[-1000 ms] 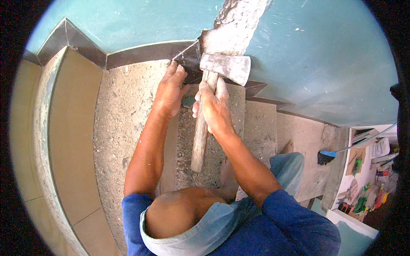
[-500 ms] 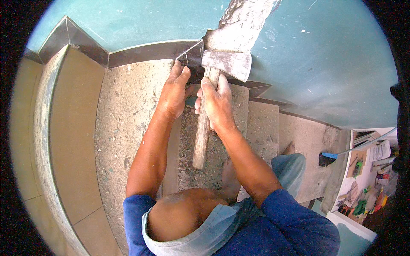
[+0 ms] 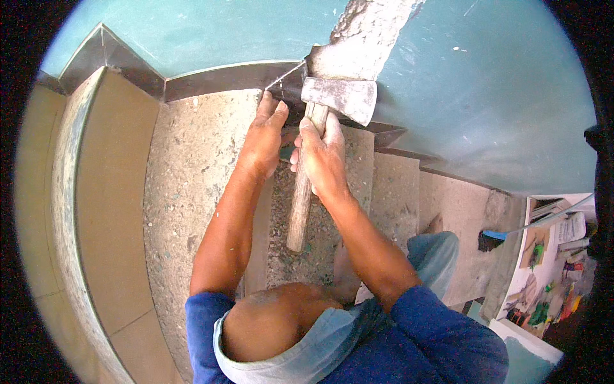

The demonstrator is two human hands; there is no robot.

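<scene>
My right hand is closed around the upper part of a wooden handle. The handle's grey metal hammer head is against the wall, at the foot of a strip of bare plaster. My left hand reaches beside it, fingers stretched against the dark skirting tile. A short dark chisel shows under its palm. Both hands work over a rough concrete stair step.
The teal wall runs along the top and right. Tan tiled steps curve on the left, and bare concrete steps descend to the right. A blue brush and scattered clutter lie at the lower right.
The hammer head has shifted only slightly at the wall. Both hands stay at the same spot on the skirting tile.
</scene>
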